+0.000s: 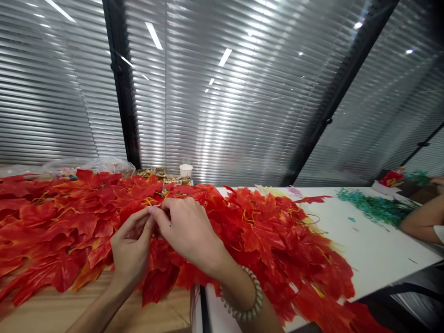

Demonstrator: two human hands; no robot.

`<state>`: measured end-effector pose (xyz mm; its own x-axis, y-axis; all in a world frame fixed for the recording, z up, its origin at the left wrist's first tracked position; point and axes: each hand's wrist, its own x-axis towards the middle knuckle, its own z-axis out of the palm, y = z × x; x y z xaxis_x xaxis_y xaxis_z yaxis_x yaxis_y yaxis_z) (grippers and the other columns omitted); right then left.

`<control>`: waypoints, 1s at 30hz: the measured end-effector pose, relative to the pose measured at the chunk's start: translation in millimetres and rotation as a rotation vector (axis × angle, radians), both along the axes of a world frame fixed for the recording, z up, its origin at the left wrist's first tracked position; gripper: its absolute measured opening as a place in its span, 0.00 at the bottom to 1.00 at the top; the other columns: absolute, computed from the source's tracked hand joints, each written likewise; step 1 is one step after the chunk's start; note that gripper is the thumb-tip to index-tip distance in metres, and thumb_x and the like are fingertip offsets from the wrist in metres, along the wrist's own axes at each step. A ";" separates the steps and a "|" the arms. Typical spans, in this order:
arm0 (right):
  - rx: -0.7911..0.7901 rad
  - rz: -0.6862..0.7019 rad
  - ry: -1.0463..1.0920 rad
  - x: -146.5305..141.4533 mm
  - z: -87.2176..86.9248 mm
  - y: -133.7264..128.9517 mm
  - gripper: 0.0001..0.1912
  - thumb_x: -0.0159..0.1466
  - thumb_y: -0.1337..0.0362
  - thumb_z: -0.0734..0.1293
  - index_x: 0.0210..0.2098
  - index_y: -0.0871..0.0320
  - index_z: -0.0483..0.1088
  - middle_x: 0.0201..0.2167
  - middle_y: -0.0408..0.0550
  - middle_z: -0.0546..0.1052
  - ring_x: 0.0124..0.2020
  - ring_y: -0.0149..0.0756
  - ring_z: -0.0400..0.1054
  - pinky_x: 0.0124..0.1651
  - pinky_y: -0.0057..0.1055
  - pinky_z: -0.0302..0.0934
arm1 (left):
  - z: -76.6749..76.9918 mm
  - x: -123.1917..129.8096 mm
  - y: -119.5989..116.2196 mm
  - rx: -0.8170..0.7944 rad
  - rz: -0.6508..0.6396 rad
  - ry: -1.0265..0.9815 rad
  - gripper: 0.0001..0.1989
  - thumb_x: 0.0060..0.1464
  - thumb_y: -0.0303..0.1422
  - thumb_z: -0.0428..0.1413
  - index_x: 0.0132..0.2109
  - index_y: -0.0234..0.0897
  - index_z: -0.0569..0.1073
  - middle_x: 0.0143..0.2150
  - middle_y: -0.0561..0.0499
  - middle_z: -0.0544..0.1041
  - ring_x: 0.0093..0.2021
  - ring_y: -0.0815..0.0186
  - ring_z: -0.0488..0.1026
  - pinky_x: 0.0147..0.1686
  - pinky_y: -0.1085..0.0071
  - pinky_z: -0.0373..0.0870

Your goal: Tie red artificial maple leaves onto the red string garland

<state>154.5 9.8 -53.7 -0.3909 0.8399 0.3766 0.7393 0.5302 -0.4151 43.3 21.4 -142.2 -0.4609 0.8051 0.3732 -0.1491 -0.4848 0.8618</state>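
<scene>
Red artificial maple leaves (263, 236) with thin yellow-orange stems lie in a broad heap across the tables. My left hand (133, 245) is over the middle of the heap, its thumb and fingertips pinched together. Touching it from the right is my right hand (189, 231), also closed in a pinch, with a beaded bracelet on the wrist. The fingertips of both hands meet, and whatever lies between them is too small and hidden to name. Red leaves surround both hands and show just below them.
A white paper cup (186, 170), gold packets (176, 181) and clear plastic bags (107, 165) stand behind the heap. Green artificial foliage (378, 207) lies on the white table (371, 254) at right, beside another person's arm (421, 219). Slatted blinds rise behind.
</scene>
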 end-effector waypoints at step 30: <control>-0.082 0.240 0.233 38.6 10.0 21.4 0.11 0.63 0.63 0.58 0.28 0.60 0.66 0.23 0.42 0.71 0.24 0.26 0.63 0.28 0.25 0.53 | 14.0 -0.7 -4.0 -0.115 -0.339 -0.003 0.18 0.44 0.35 0.60 0.44 0.36 0.69 0.25 0.52 0.77 0.19 0.70 0.70 0.20 0.75 0.67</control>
<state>193.2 31.2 -43.7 -0.4926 0.7653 0.4144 0.4776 0.6358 -0.6064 42.6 17.5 -128.1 -0.1614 0.9492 0.2702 -0.2877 -0.3072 0.9071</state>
